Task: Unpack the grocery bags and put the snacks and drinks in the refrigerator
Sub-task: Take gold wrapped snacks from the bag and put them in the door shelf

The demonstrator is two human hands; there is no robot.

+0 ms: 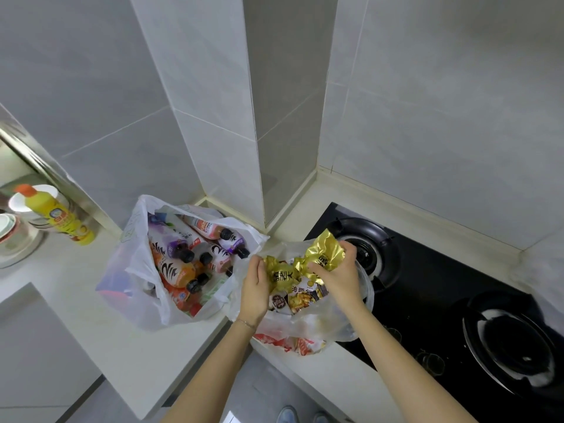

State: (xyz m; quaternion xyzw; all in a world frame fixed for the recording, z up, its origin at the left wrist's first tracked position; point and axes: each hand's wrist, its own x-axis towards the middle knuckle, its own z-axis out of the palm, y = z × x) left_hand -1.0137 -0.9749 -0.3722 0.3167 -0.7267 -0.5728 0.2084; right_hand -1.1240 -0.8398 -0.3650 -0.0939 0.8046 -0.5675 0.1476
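Two white plastic grocery bags sit on the pale counter. The left bag (143,288) lies open and holds several drink bottles (180,270) with black caps. The right bag (338,325) holds snack packets (300,299). My right hand (332,273) grips a crinkled gold snack packet (325,250) lifted above the bag's mouth. My left hand (254,285) is at the bag's left side, its fingers on a second gold packet (280,271); whether it grips that packet or the bag edge is unclear.
A black gas hob (457,300) with two burners lies right of the snack bag, partly under it. A yellow bottle with an orange cap (58,213) and stacked bowls (12,233) stand at the far left. Grey tiled walls (213,117) form a corner behind.
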